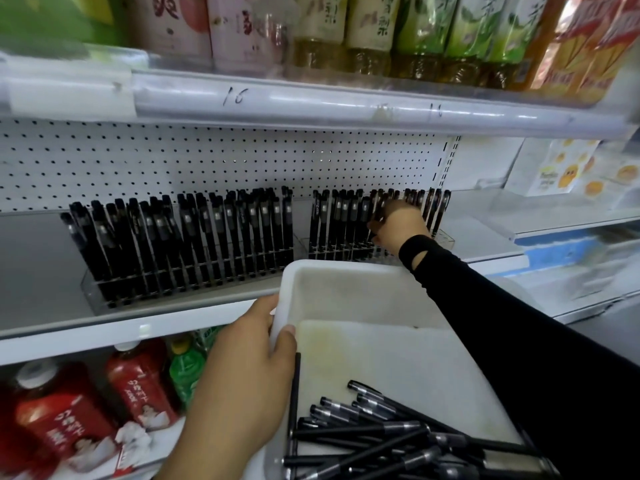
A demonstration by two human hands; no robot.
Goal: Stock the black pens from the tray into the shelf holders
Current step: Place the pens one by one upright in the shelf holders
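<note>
My left hand grips the left rim of a white plastic tray, thumb hooked over the edge. Several loose black pens lie heaped in the tray's near end. On the middle shelf stand two clear holders: the left holder is packed with upright black pens, and the right holder is also lined with pens. My right hand, in a black sleeve, reaches into the right holder with its fingers curled among the pens there. Whether it pinches a single pen is hard to see.
A white pegboard backs the shelf. Bottled drinks line the shelf above, and red and green bottles stand below. Yellow-printed packets sit on the neighbouring shelf at right. Grey shelf surface lies left of the holders.
</note>
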